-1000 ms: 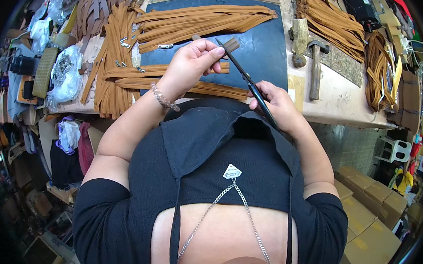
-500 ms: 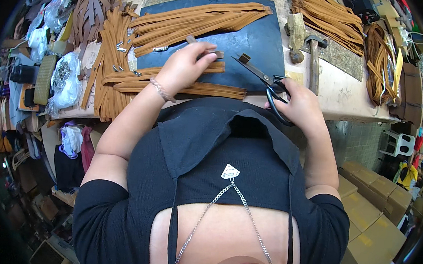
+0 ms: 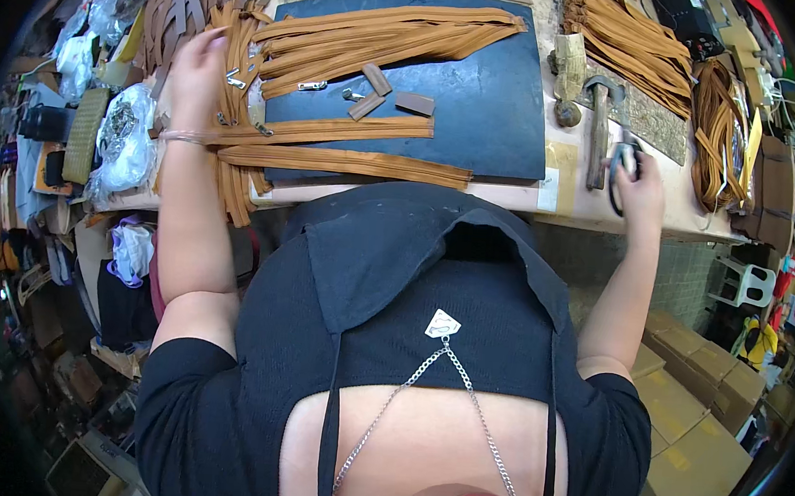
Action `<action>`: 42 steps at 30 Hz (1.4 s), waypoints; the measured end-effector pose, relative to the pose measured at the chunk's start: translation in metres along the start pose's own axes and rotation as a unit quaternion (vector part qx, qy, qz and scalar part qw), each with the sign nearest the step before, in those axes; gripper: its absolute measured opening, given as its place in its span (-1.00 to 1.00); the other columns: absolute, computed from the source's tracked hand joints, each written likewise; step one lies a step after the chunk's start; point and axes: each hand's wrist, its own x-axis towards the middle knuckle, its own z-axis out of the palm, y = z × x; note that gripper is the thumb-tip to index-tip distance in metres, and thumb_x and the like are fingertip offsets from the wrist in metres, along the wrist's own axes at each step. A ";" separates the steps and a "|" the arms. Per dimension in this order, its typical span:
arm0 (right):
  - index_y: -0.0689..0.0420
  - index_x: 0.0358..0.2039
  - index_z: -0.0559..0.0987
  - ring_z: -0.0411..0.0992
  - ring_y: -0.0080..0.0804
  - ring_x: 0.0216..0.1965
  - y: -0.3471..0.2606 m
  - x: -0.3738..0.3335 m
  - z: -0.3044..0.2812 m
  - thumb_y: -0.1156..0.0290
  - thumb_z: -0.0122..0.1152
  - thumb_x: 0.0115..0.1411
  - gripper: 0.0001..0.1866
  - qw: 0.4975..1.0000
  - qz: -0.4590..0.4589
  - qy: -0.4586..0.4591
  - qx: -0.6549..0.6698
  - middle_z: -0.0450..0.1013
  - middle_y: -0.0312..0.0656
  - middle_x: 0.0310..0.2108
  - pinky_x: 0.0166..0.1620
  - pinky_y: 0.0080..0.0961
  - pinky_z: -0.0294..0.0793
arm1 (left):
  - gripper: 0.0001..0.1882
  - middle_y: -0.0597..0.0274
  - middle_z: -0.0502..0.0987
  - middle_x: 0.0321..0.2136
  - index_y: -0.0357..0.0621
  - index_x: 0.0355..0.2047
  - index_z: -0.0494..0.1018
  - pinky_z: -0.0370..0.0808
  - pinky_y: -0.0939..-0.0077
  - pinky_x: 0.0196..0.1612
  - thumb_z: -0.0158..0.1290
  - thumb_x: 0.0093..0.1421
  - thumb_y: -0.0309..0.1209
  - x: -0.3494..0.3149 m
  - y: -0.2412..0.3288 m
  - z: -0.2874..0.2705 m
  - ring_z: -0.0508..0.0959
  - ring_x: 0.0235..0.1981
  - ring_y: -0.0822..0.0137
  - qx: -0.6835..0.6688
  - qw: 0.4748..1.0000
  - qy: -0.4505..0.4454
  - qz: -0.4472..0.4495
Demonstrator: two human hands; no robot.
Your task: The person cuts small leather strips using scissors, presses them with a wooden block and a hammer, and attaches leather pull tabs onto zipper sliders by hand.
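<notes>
Right hand holds black-handled metal scissors over desk, near wooden-handled hammer; best keep blades pointed away. Small brown rectangular pieces on flat dark-blue mat. Farther, left hand over orange-brown zipper strips, grip hidden; strips best separated gently, singly.

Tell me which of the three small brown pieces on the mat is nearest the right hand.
The rightmost piece, lying apart; the other two sit close together left of it, farther from the right hand.
</notes>
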 end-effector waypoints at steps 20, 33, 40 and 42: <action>0.12 -0.19 0.64 0.49 -0.05 -0.09 -0.216 -0.009 0.102 0.30 0.37 0.11 -0.72 0.863 -0.461 -0.091 0.185 0.51 -0.06 -0.22 -0.01 -0.22 0.50 | -0.88 0.29 0.50 -0.32 0.00 -0.25 0.57 0.37 0.27 -0.11 0.18 0.22 -0.33 -0.119 0.106 0.116 0.50 -0.21 0.20 0.077 0.915 -0.155 0.364; 0.25 -0.10 0.63 0.57 -0.55 -0.25 -0.213 -0.020 0.066 0.44 0.36 0.23 -0.75 0.794 -0.215 -0.292 0.488 0.60 -0.20 -0.25 -0.13 -0.55 0.59 | -0.78 0.33 0.61 -0.21 -0.27 -0.07 0.55 0.53 0.64 -0.09 0.19 0.31 -0.47 -0.094 0.147 0.121 0.57 -0.20 0.55 -0.409 0.867 -0.283 -0.021; 0.31 -0.13 0.57 0.60 -0.46 -0.23 -0.183 -0.025 0.049 0.50 0.25 0.29 -0.81 0.763 -0.130 -0.326 0.543 0.60 -0.10 -0.24 -0.09 -0.51 0.64 | -0.75 0.31 0.64 -0.30 -0.22 -0.12 0.61 0.52 0.60 -0.23 0.23 0.27 -0.34 -0.092 0.162 0.125 0.57 -0.30 0.54 -0.320 0.895 -0.312 -0.008; 0.27 -0.21 0.49 0.61 -0.38 -0.21 -0.172 -0.022 0.053 0.53 0.17 0.31 -0.90 0.739 -0.104 -0.259 0.613 0.58 -0.02 -0.17 -0.09 -0.45 0.65 | -0.73 0.29 0.63 -0.29 -0.20 -0.08 0.60 0.52 0.55 -0.23 0.21 0.27 -0.33 -0.089 0.156 0.136 0.57 -0.30 0.48 -0.293 0.903 -0.314 -0.020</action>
